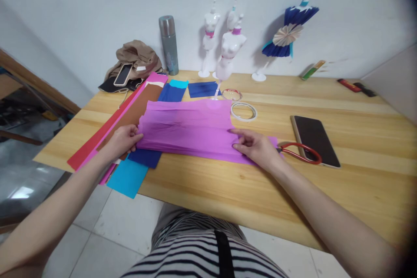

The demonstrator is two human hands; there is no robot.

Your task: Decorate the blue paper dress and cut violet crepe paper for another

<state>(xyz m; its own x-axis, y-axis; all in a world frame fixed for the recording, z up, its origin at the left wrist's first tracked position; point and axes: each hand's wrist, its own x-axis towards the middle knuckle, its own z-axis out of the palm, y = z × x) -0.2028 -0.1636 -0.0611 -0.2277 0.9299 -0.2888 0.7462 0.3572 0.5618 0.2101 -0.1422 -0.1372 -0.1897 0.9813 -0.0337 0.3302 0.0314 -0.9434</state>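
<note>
A wide sheet of purple crepe paper (192, 128) is stretched between my hands above the table. My left hand (125, 139) pinches its left edge, thumb against bent fingers. At the right side, my right hand (252, 145) grips the paper between thumb and fingers. Red-handled scissors (302, 151) lie beside my right hand, their blades hidden behind it. Under and beside the sheet's left end are folded strips of dark blue paper (145, 158), light blue paper (127, 178), brown paper (130, 110) and red paper (97, 143).
A black phone (317, 139) lies to the right, under the scissors' handle. Tape rolls (244, 118) sit behind the sheet. White mannequins (230, 47), a dressed mannequin (283, 34) and a thermos flask (169, 47) stand along the wall. A brown cloth bag (138, 56) is at the back left.
</note>
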